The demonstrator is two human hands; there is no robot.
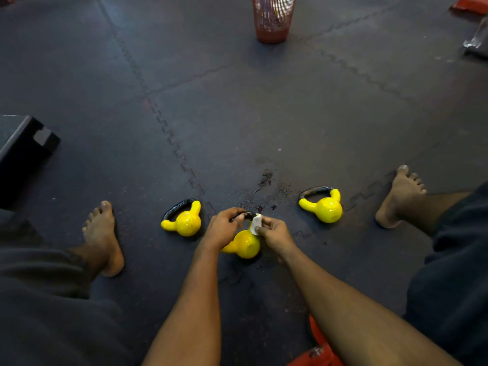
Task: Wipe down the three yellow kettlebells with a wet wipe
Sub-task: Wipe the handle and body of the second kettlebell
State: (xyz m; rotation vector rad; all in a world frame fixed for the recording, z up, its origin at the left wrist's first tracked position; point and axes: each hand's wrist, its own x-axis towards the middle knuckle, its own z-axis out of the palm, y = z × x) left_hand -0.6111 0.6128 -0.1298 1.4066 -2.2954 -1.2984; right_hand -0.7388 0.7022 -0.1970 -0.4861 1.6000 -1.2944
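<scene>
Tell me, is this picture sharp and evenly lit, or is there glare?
Head view: dim light; glare spots on the right kettlebell and middle kettlebell; the wet wipe looks washed-out white; the wide lens stretches the edges; the red basket at top is slightly soft.

Head-worn view looks down and forward over the floor (290, 114).

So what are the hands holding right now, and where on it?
The left hand grips the middle kettlebell by its black handle; the right hand pinches a white wet wipe against that handle.
</scene>
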